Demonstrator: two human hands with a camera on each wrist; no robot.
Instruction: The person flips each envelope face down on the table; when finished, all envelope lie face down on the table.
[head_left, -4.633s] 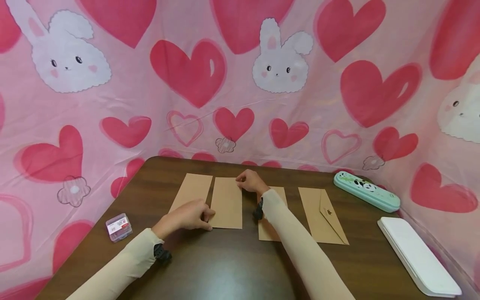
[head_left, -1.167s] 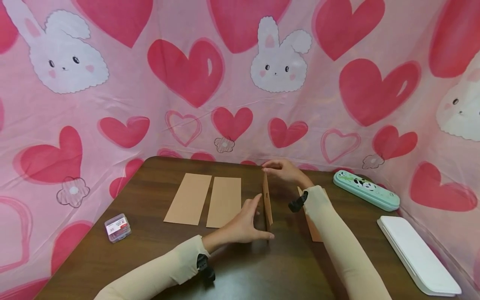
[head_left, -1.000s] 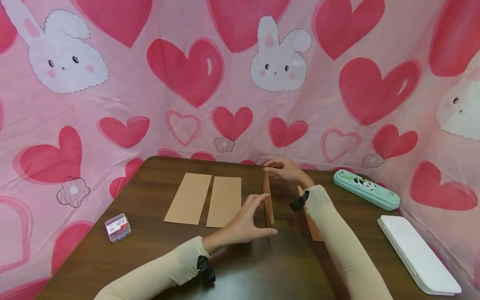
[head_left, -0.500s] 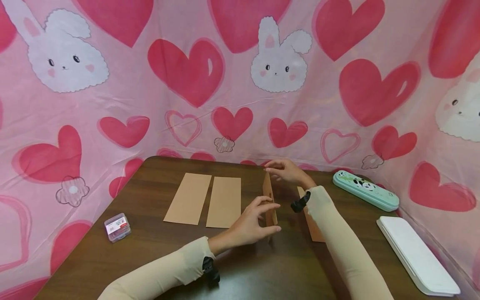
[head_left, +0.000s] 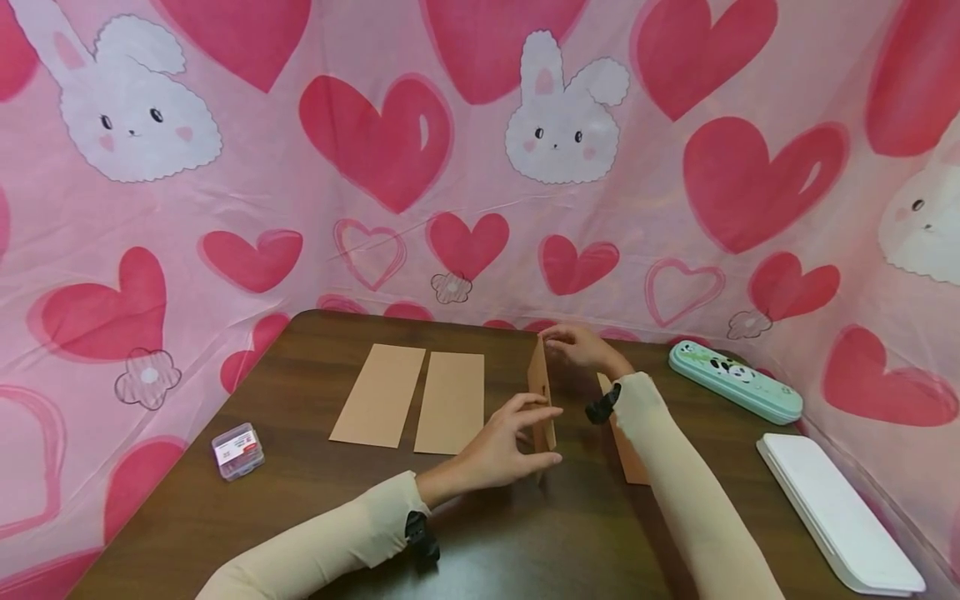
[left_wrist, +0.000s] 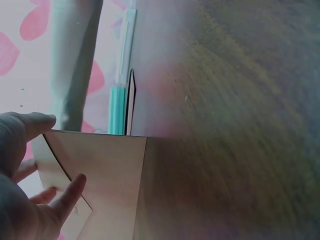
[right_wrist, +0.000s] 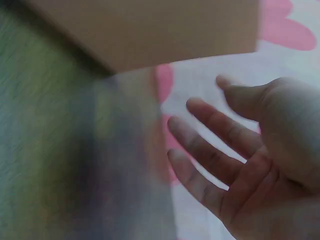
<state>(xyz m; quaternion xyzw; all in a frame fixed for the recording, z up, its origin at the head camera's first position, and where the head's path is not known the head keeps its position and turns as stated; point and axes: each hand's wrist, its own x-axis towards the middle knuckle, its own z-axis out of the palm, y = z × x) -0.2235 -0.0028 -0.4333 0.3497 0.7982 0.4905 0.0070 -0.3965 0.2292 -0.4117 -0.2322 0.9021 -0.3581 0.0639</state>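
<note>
A brown kraft envelope (head_left: 538,375) stands on its long edge mid-table, its flap side with a small dark mark facing left. At its near end my left hand (head_left: 495,450) holds it, thumb and fingers spread around the edge; the left wrist view shows the flap beside the fingers. Close by the far upper corner is my right hand (head_left: 581,348). In the right wrist view its fingers (right_wrist: 210,155) are relaxed and spaced, with a gap between them and the envelope. Two flat envelopes, the left one (head_left: 378,396) and the one beside it (head_left: 450,404), lie to the left.
Another envelope (head_left: 628,450) lies partly under the right forearm. A mint panda pencil case (head_left: 735,382) and a white case (head_left: 840,512) sit along the right side. On the left is a small clear plastic box (head_left: 237,452). Pink fabric (head_left: 405,267) hangs behind the table.
Both hands have moved right from the flat envelopes to another one, now raised onto its long edge. The left fingers have come over it, and the right hand has shifted slightly right.
</note>
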